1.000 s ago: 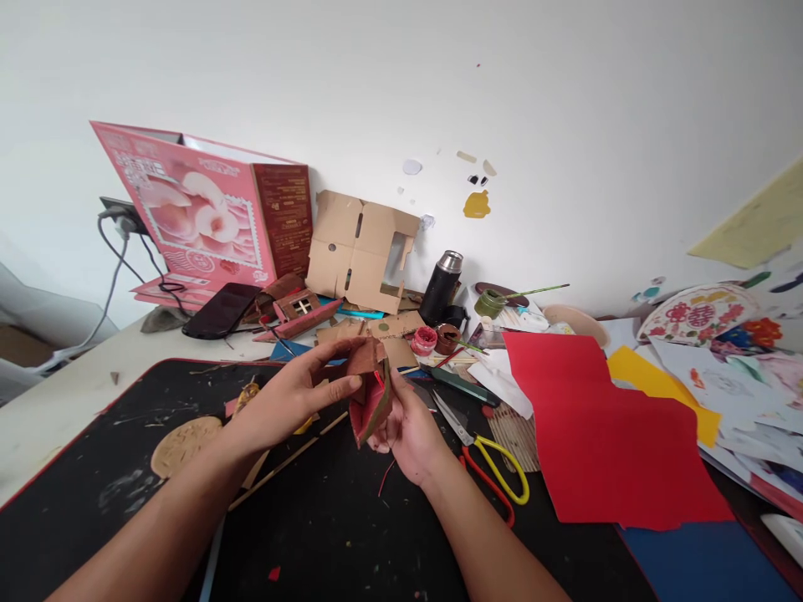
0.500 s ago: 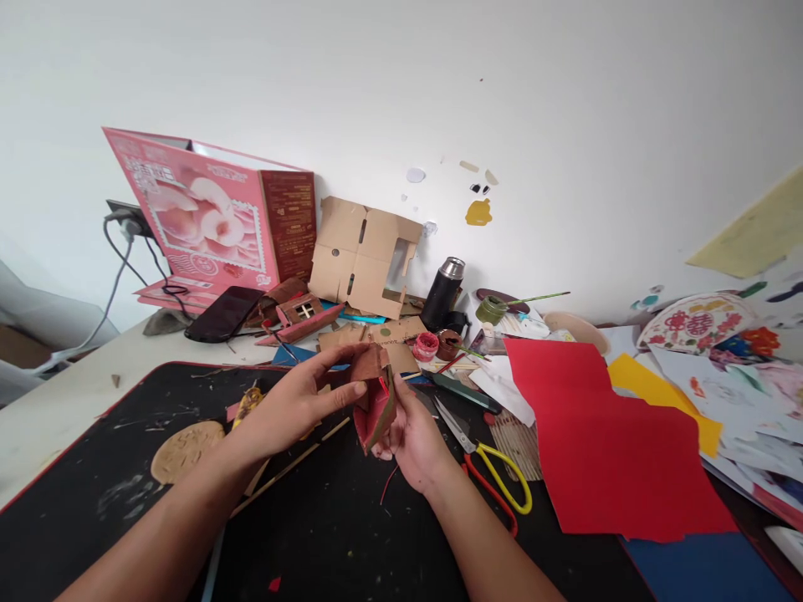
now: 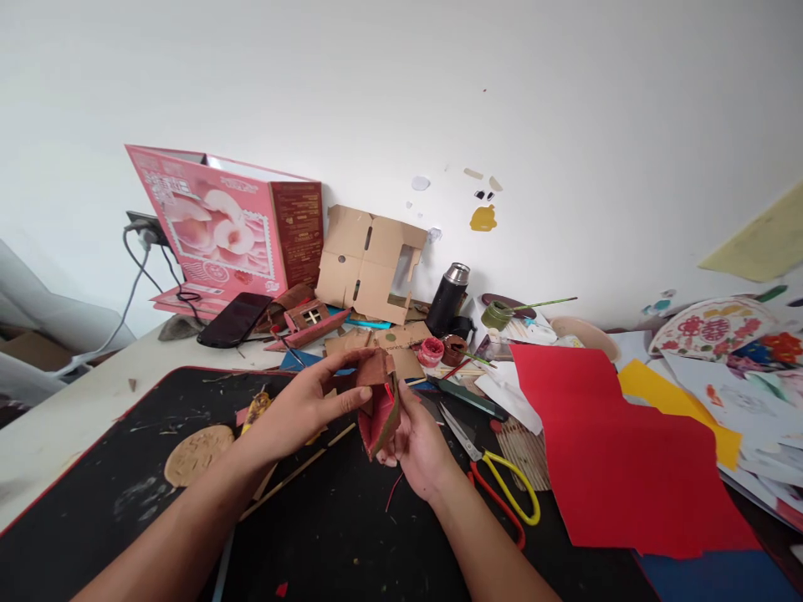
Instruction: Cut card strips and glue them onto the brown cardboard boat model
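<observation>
A small painted cardboard boat (image 3: 380,420), pinkish red inside with brown edges and a brown curved cover at the top, is held up over the black mat. My left hand (image 3: 319,397) grips its upper left side, thumb across the brown cover. From the right and below, my right hand (image 3: 417,447) supports the hull; some of its fingers are hidden behind it. Scissors (image 3: 480,468) with one red and one yellow handle lie partly open to the right of my right hand. A second red boat (image 3: 310,322) with a windowed cabin rests farther back.
Behind stand a pink box (image 3: 226,226), a cut cardboard sheet (image 3: 370,263) and a black thermos (image 3: 448,299). Paint jars (image 3: 432,351) and a dark phone (image 3: 235,319) lie before them. Red paper (image 3: 627,460) covers the right side; thin sticks (image 3: 301,470) lie on the mat (image 3: 332,543).
The whole view has shifted slightly, so things appear a little lower and farther right. Both hands keep hold of the boat in nearly the same pose.
</observation>
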Demonstrator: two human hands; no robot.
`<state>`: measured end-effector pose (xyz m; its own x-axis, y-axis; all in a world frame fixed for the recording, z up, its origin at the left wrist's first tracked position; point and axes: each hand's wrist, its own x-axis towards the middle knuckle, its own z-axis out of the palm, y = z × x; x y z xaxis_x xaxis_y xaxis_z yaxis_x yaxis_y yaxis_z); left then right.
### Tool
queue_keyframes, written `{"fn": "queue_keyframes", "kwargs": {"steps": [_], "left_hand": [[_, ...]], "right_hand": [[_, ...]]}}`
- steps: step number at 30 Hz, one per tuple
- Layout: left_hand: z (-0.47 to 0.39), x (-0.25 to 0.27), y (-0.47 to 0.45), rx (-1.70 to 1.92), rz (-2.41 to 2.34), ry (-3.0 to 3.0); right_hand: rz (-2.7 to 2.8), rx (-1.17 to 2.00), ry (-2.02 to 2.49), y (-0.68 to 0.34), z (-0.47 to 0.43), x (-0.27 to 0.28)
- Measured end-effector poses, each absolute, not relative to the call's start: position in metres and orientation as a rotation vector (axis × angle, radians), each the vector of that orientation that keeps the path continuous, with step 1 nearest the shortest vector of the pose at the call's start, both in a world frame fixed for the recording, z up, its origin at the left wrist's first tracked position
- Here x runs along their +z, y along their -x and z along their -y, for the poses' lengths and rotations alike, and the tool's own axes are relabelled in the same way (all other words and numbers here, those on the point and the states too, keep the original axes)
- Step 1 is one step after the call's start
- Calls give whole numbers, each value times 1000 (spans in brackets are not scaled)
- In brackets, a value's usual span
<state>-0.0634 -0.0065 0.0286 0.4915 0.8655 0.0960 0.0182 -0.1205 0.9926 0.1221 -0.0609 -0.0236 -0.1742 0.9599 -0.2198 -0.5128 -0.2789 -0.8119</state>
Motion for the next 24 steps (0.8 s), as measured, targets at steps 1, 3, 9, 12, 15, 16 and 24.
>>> {"fn": "queue_keyframes", "kwargs": {"steps": [1, 3, 9, 12, 15, 16, 24], "left_hand": [[7, 29, 63, 872, -800, -1523], [7, 30, 64, 875, -803, -1520], [7, 31, 65, 859, -790, -1491], [7, 32, 64, 858, -794, -1476], [7, 32, 64, 852, -790, -1472], [7, 32, 64, 850, -791, -1474], [10, 35, 64, 857, -828, -1498]], "right_hand": [[715, 1691, 897, -122, 61, -23], [708, 1687, 895, -122, 61, -22], [752, 1688, 916, -123, 62, -20], [765, 1687, 927, -124, 62, -21], [764, 1686, 934, -123, 62, -21], [760, 1685, 938, -123, 62, -21], [783, 1672, 943, -122, 63, -19]]}}
